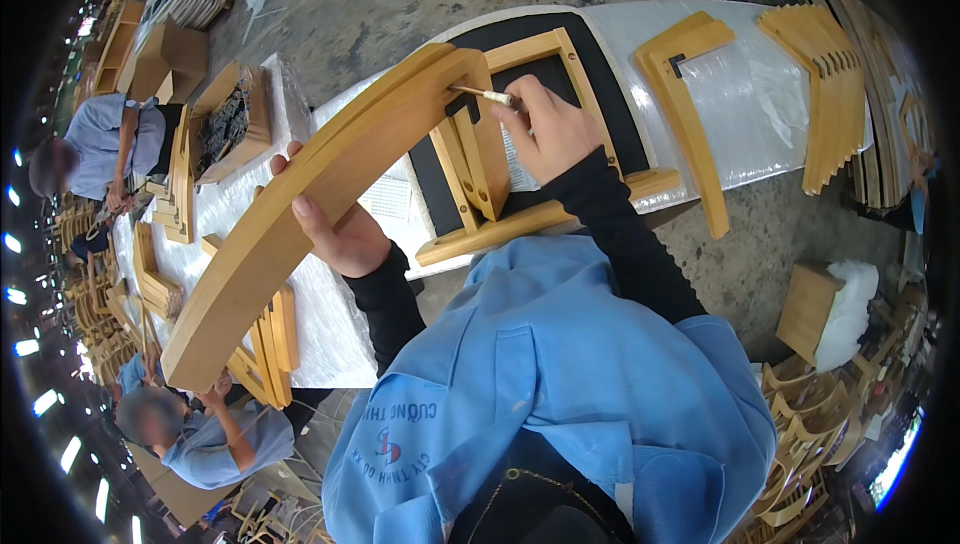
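My left hand [345, 239] is closed around a long curved wooden furniture part [265, 209], like a chair leg, raised over the table. In my right hand [555, 129] is a slim brush-like tool [484, 94], brown along its shaft and whitish by the fingers. Its tip meets the wood near the part's far end, beside a black bracket [462, 104]. Below lies a wooden frame [545, 216] with screw holes, resting over a black panel with a pale rim [590, 39]. The left fingertips show past the part's far edge; the rest is hidden behind it.
An L-shaped wooden part [690, 124] lies on the plastic-covered table [640, 29] to the right, before a row of similar parts [815, 89]. Left are an open carton [235, 124] and more wooden pieces [265, 349]. Two co-workers [95, 144] stand at the left. A box [808, 309] sits lower right.
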Action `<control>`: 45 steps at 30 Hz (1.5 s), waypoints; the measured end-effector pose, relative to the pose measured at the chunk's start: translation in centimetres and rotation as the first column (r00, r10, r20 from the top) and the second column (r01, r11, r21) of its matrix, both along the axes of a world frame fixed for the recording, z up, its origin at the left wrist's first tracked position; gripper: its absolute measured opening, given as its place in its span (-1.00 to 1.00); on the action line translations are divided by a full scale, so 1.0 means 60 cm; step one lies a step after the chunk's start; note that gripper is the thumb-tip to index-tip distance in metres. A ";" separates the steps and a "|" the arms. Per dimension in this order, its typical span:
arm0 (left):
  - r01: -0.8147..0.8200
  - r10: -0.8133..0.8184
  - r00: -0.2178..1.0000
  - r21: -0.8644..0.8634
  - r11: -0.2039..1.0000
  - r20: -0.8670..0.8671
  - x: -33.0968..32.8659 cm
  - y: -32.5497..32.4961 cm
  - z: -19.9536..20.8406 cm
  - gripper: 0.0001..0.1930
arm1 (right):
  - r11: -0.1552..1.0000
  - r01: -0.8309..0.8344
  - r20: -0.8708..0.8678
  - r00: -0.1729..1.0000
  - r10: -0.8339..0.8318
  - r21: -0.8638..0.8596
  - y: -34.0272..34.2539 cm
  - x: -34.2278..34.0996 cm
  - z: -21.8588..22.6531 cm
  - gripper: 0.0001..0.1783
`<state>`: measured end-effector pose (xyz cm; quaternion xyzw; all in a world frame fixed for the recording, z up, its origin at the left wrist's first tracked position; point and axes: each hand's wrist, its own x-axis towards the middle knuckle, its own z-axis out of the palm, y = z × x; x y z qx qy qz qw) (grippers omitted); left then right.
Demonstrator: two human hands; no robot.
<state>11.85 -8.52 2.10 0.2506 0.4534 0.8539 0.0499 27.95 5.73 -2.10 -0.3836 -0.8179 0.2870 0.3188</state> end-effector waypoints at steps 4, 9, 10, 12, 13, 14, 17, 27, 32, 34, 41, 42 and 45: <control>0.020 -0.020 1.000 -0.010 1.000 0.001 0.000 -0.003 -0.002 -0.59 | 0.777 -0.069 0.000 0.996 0.088 -0.625 0.020 0.003 0.013 -0.44; 0.022 -0.022 1.000 0.038 0.999 -0.011 -0.006 0.006 -0.009 -0.61 | 0.974 -0.113 -0.179 0.981 0.078 -0.195 0.010 -0.001 -0.010 -0.63; 0.021 -0.020 1.000 0.046 0.999 -0.009 -0.006 0.007 -0.009 -0.61 | 0.971 -0.134 -0.251 0.965 0.081 -0.200 0.004 0.001 -0.011 -0.64; 0.012 -0.012 1.000 0.045 0.999 0.004 -0.005 0.007 -0.008 -0.61 | 0.944 -0.141 -0.277 0.959 0.056 -0.297 0.002 0.002 -0.011 -0.67; 0.008 -0.008 1.000 0.045 0.999 0.010 -0.004 0.007 -0.008 -0.61 | 0.914 -0.122 -0.228 0.973 0.034 -0.387 0.005 0.002 -0.011 -0.67; 0.007 -0.007 1.000 0.046 0.999 0.012 -0.004 0.006 -0.008 -0.61 | 0.874 -0.102 -0.177 0.984 0.019 -0.474 0.008 0.001 -0.013 -0.66; 0.011 -0.011 1.000 0.046 0.999 0.011 -0.004 0.003 -0.008 -0.60 | 0.913 -0.175 -0.152 0.980 0.126 -0.369 0.016 0.007 -0.024 -0.61; 0.005 -0.006 1.000 0.031 1.000 0.014 -0.004 0.002 -0.009 -0.58 | 0.925 -0.160 -0.225 0.971 0.084 -0.345 0.006 0.004 -0.001 -0.70; 0.007 -0.007 1.000 0.020 1.000 0.001 -0.008 0.003 -0.010 -0.57 | 0.993 -0.035 -0.312 0.947 0.069 0.113 -0.008 -0.008 -0.005 -0.76; 0.020 -0.020 1.000 0.003 1.000 0.017 -0.010 0.001 -0.012 -0.56 | 0.978 -0.068 -0.301 0.954 0.006 -0.199 -0.011 -0.010 -0.010 -0.77; -0.012 0.011 0.999 0.043 0.999 0.033 -0.005 0.004 -0.015 -0.49 | 0.891 0.022 -0.225 0.970 0.091 0.454 -0.010 0.009 -0.032 -0.63; 0.008 -0.009 0.999 0.036 0.999 0.034 -0.011 -0.002 -0.020 -0.49 | 0.864 0.011 -0.203 0.973 0.106 0.503 -0.010 0.018 -0.033 -0.63; 0.079 -0.079 0.996 0.023 0.997 0.042 -0.017 -0.008 -0.027 -0.48 | 0.767 -0.035 -0.123 0.981 0.148 0.641 -0.006 0.046 -0.038 -0.67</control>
